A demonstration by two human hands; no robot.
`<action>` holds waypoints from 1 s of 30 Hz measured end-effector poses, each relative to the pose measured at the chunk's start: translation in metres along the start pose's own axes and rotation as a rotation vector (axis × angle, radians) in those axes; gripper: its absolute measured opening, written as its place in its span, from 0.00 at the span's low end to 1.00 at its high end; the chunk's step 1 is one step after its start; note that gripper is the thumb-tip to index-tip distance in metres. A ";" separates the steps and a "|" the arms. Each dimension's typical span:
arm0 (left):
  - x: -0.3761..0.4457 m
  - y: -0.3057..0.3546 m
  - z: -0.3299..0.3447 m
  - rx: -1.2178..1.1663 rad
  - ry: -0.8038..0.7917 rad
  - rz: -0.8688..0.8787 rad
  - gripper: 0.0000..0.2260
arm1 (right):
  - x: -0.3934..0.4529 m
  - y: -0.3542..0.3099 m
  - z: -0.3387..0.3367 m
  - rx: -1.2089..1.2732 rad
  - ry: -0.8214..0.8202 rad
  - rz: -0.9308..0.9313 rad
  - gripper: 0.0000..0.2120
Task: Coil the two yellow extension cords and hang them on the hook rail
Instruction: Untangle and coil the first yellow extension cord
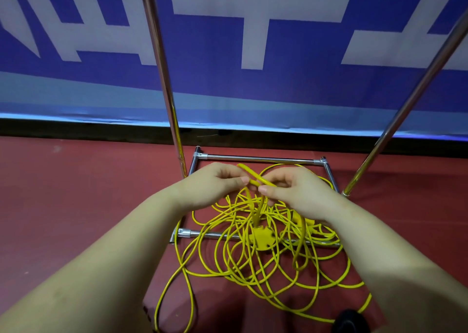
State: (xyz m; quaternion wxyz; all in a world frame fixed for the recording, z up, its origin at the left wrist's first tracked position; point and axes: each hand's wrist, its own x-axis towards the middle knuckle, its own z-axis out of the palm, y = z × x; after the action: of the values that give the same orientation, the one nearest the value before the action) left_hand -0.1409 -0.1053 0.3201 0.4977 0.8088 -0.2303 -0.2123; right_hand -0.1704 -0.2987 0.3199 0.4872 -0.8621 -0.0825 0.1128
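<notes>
Left hand (217, 180) and right hand (296, 188) both pinch 1 folded bight of yellow extension cord (253, 178), held just above the tangled cord pile (253, 256) on the red floor (76, 193). The pile drapes across the chrome rack base (253, 158), with a round yellow socket (260, 237) in its middle. Judgement: anchor the bight in 1 hand, feed even loops with the other, and draw slack slowly so crossed strands do not cinch or snag the base bars.

Floor (63, 206): dark red, matte surface, extending across the near and middle area. Far wall covered by a blue banner (228, 92) bearing large white block shapes, with a pale blue band along its lower edge. A black strip (76, 129) runs between banner and floor. Lighting is dim and even, with a bright line along the banner's lower edge.
</notes>
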 end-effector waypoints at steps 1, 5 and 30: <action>0.001 -0.002 -0.001 0.014 0.027 0.011 0.09 | -0.001 -0.001 0.000 0.029 0.005 0.000 0.04; 0.006 -0.008 0.003 0.311 0.498 0.058 0.09 | 0.000 -0.001 0.001 0.071 0.113 0.025 0.04; 0.015 0.010 -0.011 -1.078 0.459 -0.331 0.14 | -0.005 0.012 0.005 -0.442 -0.266 0.205 0.09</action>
State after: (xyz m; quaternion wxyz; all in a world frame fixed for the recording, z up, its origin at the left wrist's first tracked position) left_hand -0.1244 -0.1101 0.3321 0.8345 0.4930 0.1519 -0.1936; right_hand -0.1760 -0.3018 0.3072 0.2583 -0.9288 -0.0806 0.2531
